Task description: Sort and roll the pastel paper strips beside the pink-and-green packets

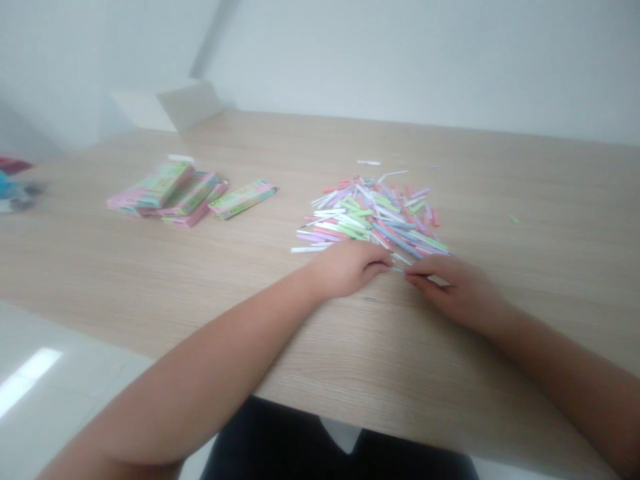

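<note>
Paper strips (pixel 373 217) — left hand (pixel 347 270), right hand (pixel 453 290).

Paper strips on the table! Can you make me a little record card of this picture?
Left hand: bare left hand, beside a thin pale blue paper strip
Right hand: bare right hand, fingertips at the same strip
Main pile: loose pastel paper strips
Nearby: flat pink-and-green printed packets
Surface: light wooden table
</note>
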The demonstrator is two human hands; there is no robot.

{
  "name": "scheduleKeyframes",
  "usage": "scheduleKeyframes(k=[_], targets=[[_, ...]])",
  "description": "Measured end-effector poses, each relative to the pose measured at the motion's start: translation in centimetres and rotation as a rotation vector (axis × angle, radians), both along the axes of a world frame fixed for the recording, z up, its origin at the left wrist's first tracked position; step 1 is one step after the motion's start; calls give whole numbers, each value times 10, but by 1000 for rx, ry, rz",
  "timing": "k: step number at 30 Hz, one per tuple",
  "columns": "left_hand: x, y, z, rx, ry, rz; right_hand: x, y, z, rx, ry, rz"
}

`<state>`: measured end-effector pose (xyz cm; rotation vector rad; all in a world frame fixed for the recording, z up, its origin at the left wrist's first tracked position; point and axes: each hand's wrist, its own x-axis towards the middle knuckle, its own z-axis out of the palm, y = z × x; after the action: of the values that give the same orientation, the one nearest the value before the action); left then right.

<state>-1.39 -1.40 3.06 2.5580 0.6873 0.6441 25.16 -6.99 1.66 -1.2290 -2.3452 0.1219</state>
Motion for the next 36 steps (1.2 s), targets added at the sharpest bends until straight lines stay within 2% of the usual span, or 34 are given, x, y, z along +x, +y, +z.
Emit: scheduleKeyframes(k=[11, 29, 33, 36], targets=[[-1, 0, -2, -2, 25, -1, -4, -1, 6, -31, -4, 14], [0, -1, -1, -35, 38, -15, -2, 0, 3, -32, -14, 34], [3, -5, -2, -28, 18, -38, -3, -1, 2, -91, 14, -41], [7, -10, -2, -55, -25, -81, -4, -3, 0, -171, 37, -36]])
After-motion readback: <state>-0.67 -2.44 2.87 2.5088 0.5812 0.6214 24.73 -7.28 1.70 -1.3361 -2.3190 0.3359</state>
